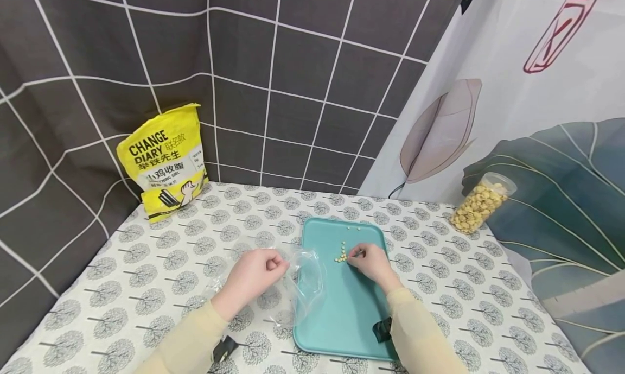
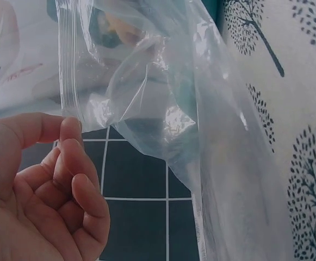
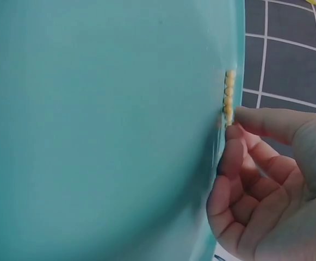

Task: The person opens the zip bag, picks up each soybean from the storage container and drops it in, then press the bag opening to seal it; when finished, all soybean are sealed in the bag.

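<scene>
Left hand [image 1: 254, 273] pinches clear zip-top plastic bag [image 1: 305, 279] beside flat teal plastic tray [image 1: 342, 319]; right hand [image 1: 372, 262] fingertips pinched on small yellow kernels [image 1: 340, 254] on tray.

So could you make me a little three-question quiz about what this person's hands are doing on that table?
1. True or false: the left hand pinches the clear plastic zip bag.
2. What is the right hand picking at on the flat teal plastic tray?
A. small yellow kernels
B. a metal spoon
C. a red lid
3. Fill in: the yellow printed snack pouch leans against the dark ____ backdrop.

Key
1. True: thumb and finger hold the bag's sealed edge, seen plainly in the left wrist view.
2. A: its fingertips meet at the small yellow kernels.
3. Checked. Across the table, the clear plastic jar of pale puffed snacks leans by the leaf-print curtain.
</scene>
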Available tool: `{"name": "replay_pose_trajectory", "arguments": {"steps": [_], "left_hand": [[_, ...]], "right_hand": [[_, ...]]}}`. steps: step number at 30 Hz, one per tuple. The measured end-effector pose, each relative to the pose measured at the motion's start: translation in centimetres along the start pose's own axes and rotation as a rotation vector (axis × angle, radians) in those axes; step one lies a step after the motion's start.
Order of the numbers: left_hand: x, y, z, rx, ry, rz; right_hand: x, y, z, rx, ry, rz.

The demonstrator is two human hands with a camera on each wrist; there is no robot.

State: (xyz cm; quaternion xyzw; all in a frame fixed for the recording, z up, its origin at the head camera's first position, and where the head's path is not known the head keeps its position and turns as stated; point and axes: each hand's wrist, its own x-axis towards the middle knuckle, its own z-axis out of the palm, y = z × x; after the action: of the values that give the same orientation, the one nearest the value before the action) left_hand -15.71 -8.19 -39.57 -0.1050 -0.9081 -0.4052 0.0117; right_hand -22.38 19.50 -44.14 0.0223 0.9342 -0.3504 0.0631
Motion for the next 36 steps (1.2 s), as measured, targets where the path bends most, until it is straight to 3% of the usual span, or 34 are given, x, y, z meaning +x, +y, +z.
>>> {"name": "replay_pose_trajectory", "arguments": {"steps": [9,20,29,36], "left_hand": [[0.0,0.0,0.0,-0.004,-0.002,-0.008],[0.0,-0.1,0.2,-0.041,0.020,0.005],[0.0,-0.1,0.2,-0.040,0.023,0.010],[-0.2,0.0,0.3,-0.029,0.028,0.014]], "right_hand": [[-0.8,-0.3,-0.1,0.056,0.040,-0.040],[-3.2,-1.9,-0.1,0.072,0.061,-0.178],[-5.0,-3.2,0.5,0.111,-0.081,-0.430],[-5.7,-3.9,1.3,0.115,-0.173,-0.475]]}}
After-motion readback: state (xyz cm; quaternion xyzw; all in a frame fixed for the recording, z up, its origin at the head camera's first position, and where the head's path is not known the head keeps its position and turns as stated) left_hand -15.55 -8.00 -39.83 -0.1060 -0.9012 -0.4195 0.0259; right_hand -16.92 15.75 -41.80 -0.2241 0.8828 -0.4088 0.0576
